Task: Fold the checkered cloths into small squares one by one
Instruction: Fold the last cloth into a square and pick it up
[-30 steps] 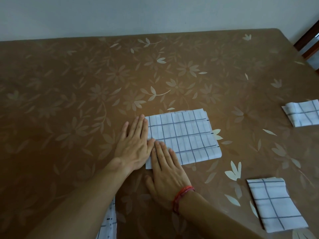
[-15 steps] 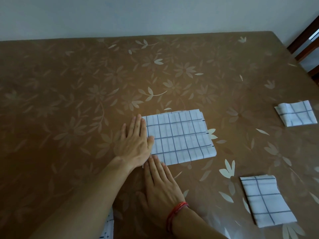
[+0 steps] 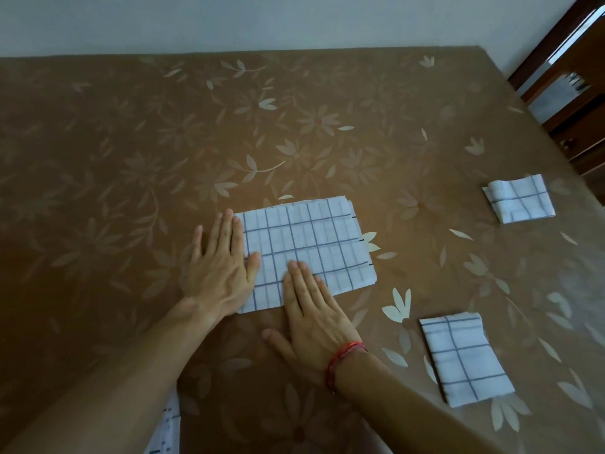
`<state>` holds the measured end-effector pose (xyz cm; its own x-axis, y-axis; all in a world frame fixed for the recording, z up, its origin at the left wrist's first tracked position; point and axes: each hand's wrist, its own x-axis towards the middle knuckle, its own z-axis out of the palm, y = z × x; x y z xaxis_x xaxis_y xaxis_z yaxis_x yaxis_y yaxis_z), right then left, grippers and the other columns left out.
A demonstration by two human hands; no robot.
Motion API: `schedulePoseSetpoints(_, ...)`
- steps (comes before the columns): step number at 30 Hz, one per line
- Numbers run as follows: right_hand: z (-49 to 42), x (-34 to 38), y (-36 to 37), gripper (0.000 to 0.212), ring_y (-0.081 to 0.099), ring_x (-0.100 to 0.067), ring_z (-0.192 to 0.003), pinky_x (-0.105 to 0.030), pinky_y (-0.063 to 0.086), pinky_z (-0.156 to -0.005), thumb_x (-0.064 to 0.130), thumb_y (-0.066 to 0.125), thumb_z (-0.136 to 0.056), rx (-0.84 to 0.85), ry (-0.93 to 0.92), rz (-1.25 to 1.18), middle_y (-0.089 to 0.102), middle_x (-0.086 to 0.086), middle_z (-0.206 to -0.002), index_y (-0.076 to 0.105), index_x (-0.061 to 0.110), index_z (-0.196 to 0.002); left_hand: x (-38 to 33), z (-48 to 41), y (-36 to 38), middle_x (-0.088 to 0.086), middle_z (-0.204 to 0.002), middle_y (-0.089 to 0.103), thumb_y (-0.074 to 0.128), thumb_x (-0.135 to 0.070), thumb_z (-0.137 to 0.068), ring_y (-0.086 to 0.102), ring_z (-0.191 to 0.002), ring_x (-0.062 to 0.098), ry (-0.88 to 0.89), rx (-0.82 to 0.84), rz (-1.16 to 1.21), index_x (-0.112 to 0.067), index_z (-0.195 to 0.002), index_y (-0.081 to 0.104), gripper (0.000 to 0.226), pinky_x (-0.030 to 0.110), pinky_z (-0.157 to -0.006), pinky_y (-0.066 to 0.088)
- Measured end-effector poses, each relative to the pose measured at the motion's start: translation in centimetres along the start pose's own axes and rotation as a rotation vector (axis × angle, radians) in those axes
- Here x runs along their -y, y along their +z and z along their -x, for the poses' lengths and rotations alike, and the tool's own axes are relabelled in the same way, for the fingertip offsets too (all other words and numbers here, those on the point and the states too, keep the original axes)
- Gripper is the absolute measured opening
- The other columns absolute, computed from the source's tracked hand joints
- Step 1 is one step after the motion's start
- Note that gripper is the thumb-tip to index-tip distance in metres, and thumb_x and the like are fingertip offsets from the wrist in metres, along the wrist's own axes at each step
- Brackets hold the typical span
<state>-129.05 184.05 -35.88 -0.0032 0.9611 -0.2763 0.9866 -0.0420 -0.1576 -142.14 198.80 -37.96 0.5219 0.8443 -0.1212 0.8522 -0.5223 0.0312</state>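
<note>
A white cloth with dark grid lines (image 3: pixel 311 244) lies folded into a rectangle in the middle of the brown flowered table (image 3: pixel 163 142). My left hand (image 3: pixel 221 270) lies flat at the cloth's left edge, thumb and index finger on the fabric. My right hand (image 3: pixel 314 316), with a red thread at the wrist, lies flat with straight fingers pressing the cloth's near edge. Two smaller folded checkered cloths lie to the right: one near me (image 3: pixel 465 357), one farther back (image 3: pixel 520 198).
A corner of another checkered cloth (image 3: pixel 165 430) shows under my left forearm at the table's near edge. Dark wooden furniture (image 3: pixel 569 90) stands beyond the table's far right corner. A pale wall runs behind the table.
My right hand slid back off the cloth's near edge, then forward onto it again, a little more to the right. My left hand stayed at the left edge.
</note>
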Motion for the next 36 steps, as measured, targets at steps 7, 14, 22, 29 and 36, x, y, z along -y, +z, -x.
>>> schedulePoseSetpoints(7,3.8,-6.5,-1.2,0.09,-0.033,-0.018,-0.141,-0.037,-0.008,-0.12,0.071,0.003,-0.089,0.072,0.235,-0.032,-0.035,-0.006,-0.153,-0.023,0.009,-0.148,0.2,0.1,0.0,0.008,-0.163,-0.009,0.006,-0.052,-0.099,-0.013,-0.149,0.019,-0.004,0.002,0.004,-0.007,-0.153,-0.005,0.072,0.046,-0.122,-0.006)
schedulePoseSetpoints(14,3.3,-6.0,-2.1,0.084,-0.023,-0.019,-0.145,-0.032,-0.01,-0.116,0.066,0.011,-0.094,0.05,0.294,-0.125,-0.024,-0.005,-0.158,-0.012,0.01,-0.152,0.5,-0.1,-1.5,-0.003,-0.164,-0.008,0.027,-0.05,-0.1,-0.012,-0.149,0.011,-0.039,0.079,0.258,-0.015,-0.156,0.002,0.071,0.047,-0.121,-0.004)
schedulePoseSetpoints(22,1.5,-7.2,-5.3,0.039,0.035,-0.018,-0.127,-0.032,0.035,-0.102,0.043,0.038,-0.096,-0.06,0.328,-0.252,0.041,0.004,-0.142,0.063,0.022,-0.116,-0.6,1.9,-4.6,0.001,-0.124,0.05,0.06,-0.019,-0.088,0.05,-0.114,0.022,-0.053,-0.199,0.364,-0.011,-0.117,0.063,0.031,0.045,-0.092,0.047)
schedulePoseSetpoints(29,-1.3,-8.7,-7.0,0.03,0.057,-0.021,-0.08,-0.023,0.037,-0.059,0.04,0.047,-0.088,-0.128,0.512,-0.48,0.057,0.003,-0.083,0.063,0.018,-0.077,-4.4,7.3,-2.4,0.002,-0.113,0.059,0.065,-0.015,-0.085,0.056,-0.107,0.018,0.158,-0.06,0.304,-0.012,-0.108,0.066,0.024,0.031,-0.094,0.052)
schedulePoseSetpoints(36,-3.4,-9.5,-9.4,0.035,0.064,-0.028,-0.088,-0.042,0.053,-0.082,0.028,0.056,-0.087,-0.19,0.832,-0.862,0.07,-0.014,-0.096,0.068,0.001,-0.107,-4.4,7.3,-2.3,-0.002,-0.126,0.053,0.057,-0.015,-0.092,0.047,-0.122,0.016,0.114,-0.046,0.332,-0.013,-0.121,0.061,0.029,0.03,-0.107,0.042)
